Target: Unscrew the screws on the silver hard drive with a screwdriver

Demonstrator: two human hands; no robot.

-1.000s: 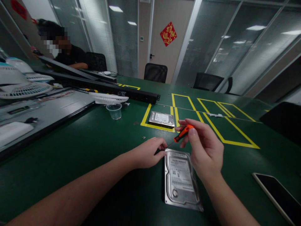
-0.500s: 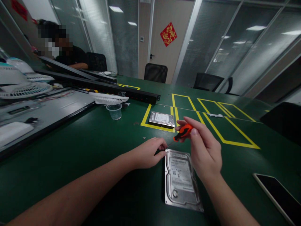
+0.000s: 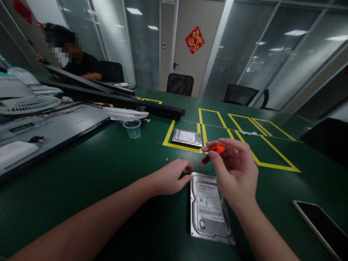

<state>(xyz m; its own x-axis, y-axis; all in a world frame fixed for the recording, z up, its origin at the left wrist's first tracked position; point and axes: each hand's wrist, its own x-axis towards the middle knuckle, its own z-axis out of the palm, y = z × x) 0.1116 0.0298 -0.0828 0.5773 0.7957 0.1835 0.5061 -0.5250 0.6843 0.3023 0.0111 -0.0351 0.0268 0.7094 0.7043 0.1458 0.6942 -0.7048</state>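
Observation:
A silver hard drive [image 3: 209, 206] with a white label lies flat on the green table in front of me. My left hand [image 3: 175, 175] is at its far left corner, the thumb against the edge and the other fingers curled beside it; what lies under the fingertips is partly hidden. An orange and black screwdriver [image 3: 213, 153] slants down to that corner, its thin shaft ending by my left fingertips. My right hand [image 3: 239, 170] holds its handle between thumb and fingers, above the right side of the drive.
A second hard drive [image 3: 187, 137] sits inside a yellow tape outline. Tiny screws [image 3: 166, 159] lie left of it, near a clear plastic cup [image 3: 132, 128]. A phone [image 3: 322, 226] rests at the right. Panels and fan parts fill the left, where another person [image 3: 81, 65] sits.
My right hand has shifted its grip on the screwdriver handle, the fingers more extended and the palm turned further open to view. My left hand and the hard drive stay put.

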